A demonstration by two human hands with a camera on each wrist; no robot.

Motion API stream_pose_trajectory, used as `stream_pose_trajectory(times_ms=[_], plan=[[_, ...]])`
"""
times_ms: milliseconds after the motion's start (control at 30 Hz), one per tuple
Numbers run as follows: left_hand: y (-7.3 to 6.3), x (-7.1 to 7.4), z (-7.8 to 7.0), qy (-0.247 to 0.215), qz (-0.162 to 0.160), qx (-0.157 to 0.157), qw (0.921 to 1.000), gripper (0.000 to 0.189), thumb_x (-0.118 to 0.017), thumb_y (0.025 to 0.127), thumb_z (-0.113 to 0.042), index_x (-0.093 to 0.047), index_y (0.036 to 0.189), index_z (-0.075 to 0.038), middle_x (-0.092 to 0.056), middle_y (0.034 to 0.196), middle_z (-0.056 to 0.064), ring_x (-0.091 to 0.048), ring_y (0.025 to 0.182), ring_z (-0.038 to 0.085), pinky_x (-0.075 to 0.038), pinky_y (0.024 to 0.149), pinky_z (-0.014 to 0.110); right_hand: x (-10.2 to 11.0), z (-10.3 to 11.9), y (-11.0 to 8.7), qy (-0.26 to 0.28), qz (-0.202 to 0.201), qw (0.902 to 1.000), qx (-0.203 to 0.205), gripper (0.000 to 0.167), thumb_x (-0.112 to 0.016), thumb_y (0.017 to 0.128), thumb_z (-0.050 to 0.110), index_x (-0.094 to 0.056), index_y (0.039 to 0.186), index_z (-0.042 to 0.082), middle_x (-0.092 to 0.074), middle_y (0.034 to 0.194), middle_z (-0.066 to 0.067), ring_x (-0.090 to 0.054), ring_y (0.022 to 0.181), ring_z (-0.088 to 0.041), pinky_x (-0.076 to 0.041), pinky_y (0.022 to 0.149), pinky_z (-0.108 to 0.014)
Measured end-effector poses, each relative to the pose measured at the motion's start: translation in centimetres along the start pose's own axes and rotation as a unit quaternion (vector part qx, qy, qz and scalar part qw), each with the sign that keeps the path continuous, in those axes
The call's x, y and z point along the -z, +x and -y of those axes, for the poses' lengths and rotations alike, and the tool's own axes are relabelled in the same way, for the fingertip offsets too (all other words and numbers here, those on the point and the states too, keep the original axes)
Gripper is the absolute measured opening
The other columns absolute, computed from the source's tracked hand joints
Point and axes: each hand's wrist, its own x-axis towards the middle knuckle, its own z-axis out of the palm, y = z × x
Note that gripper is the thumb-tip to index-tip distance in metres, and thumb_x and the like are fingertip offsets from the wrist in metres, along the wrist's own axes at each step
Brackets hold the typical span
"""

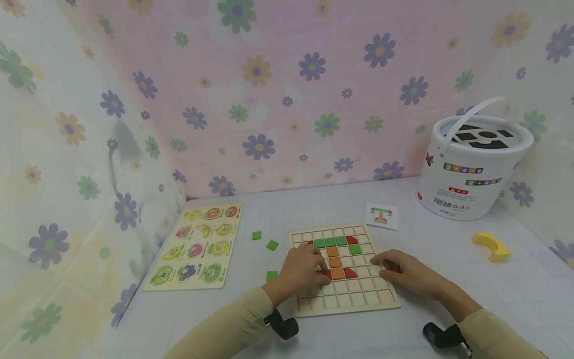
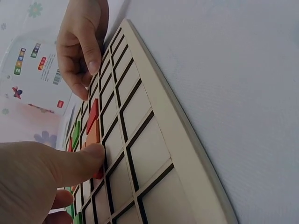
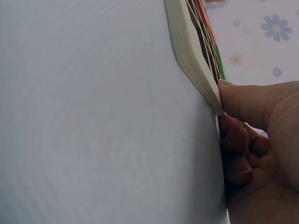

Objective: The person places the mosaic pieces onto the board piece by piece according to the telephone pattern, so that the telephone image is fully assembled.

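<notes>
A wooden grid board (image 1: 345, 300) lies on the table. On it are red quarter-round tiles (image 1: 351, 272), orange square tiles (image 1: 335, 262) and green square tiles (image 1: 330, 242). My left hand (image 1: 302, 269) reaches over the board's left side, thumb and index finger pinching a red tile (image 2: 98, 173) beside the lowest orange one. Its other fingers are partly hidden. My right hand (image 1: 405, 271) rests at the board's right edge, its thumb (image 3: 243, 100) touching the rim, its other fingers loosely curled. A pattern card (image 1: 381, 224) lies behind the board, showing a similar figure.
Loose green squares (image 1: 271, 245) lie left of the board. Farther left is a fruit picture board (image 1: 215, 249). At the back right stands a white bucket (image 1: 471, 174) with a handle, and a yellow arch block (image 1: 492, 246) lies in front of it. Flowered cloth (image 1: 287, 129) hangs behind.
</notes>
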Motion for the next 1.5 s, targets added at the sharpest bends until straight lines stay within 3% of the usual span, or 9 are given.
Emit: stream_pose_trajectory(times_ms=[300,433,567,767,967,1333,1500], plan=[[0.1,-0.1,-0.1,0.002,-0.022,-0.015,0.9996,0.017,-0.076,0.083,-0.045,-0.078,0.089,-0.029,-0.066,0.106,-0.008,-0.053,0.098,0.012,-0.042,0.075,0.026,0.0,0.0,-0.1,0.004,-0.002,1.0000,0.008,0.034,-0.066,0.094,0.023,-0.061,0.126,0.011,-0.046,0.095,-0.004,-0.042,0.082,-0.007,-0.038,0.064,-0.025],[-0.1,0.1,0.7,-0.006,-0.029,-0.006,0.9995,0.018,-0.074,0.084,-0.047,-0.078,0.091,-0.030,-0.067,0.105,-0.008,-0.057,0.101,0.013,-0.045,0.078,0.030,0.1,-0.1,-0.1,0.005,-0.001,0.9999,0.016,0.034,-0.065,0.094,0.022,-0.061,0.125,0.010,-0.046,0.095,-0.004,-0.042,0.081,-0.007,-0.038,0.063,-0.025],[-1.0,0.6,2.9,-0.035,-0.034,0.027,0.9985,0.021,-0.073,0.084,-0.044,-0.078,0.095,-0.027,-0.067,0.108,-0.004,-0.058,0.103,0.017,-0.048,0.083,0.035,0.0,-0.1,-0.1,0.010,0.005,0.9998,0.017,0.034,-0.065,0.094,0.023,-0.061,0.125,0.010,-0.046,0.095,-0.004,-0.042,0.081,-0.007,-0.038,0.064,-0.025],[-3.7,1.8,7.6,-0.096,-0.014,0.096,0.9906,0.028,-0.077,0.081,-0.038,-0.076,0.101,-0.019,-0.065,0.114,0.005,-0.057,0.109,0.025,-0.047,0.091,0.046,0.0,-0.1,0.0,0.003,0.009,1.0000,0.003,0.034,-0.065,0.094,0.024,-0.061,0.126,0.012,-0.047,0.097,-0.003,-0.043,0.084,-0.007,-0.038,0.065,-0.025],[-6.0,2.0,10.2,-0.122,0.016,0.104,0.9869,0.039,-0.083,0.075,-0.036,-0.075,0.107,-0.017,-0.064,0.116,0.008,-0.055,0.109,0.026,-0.047,0.092,0.046,0.1,-0.1,0.1,0.002,0.007,1.0000,0.005,0.034,-0.065,0.094,0.023,-0.061,0.126,0.011,-0.047,0.096,-0.003,-0.043,0.082,-0.007,-0.038,0.064,-0.025],[-7.3,1.0,10.3,-0.134,0.025,0.154,0.9787,0.043,-0.085,0.073,-0.033,-0.072,0.111,-0.019,-0.061,0.108,0.003,-0.054,0.100,0.019,-0.048,0.087,0.040,0.0,-0.3,0.0,0.014,0.011,0.9998,0.012,0.035,-0.065,0.094,0.024,-0.060,0.127,0.010,-0.046,0.097,-0.004,-0.043,0.083,-0.007,-0.038,0.065,-0.025],[-7.6,1.0,10.1,-0.136,0.009,0.149,0.9794,0.039,-0.085,0.073,-0.030,-0.073,0.108,-0.016,-0.060,0.101,0.003,-0.053,0.093,0.016,-0.047,0.080,0.036,0.1,-0.2,-0.1,0.014,0.011,0.9997,0.016,0.035,-0.065,0.094,0.023,-0.060,0.127,0.010,-0.047,0.097,-0.004,-0.043,0.083,-0.006,-0.038,0.065,-0.024]])
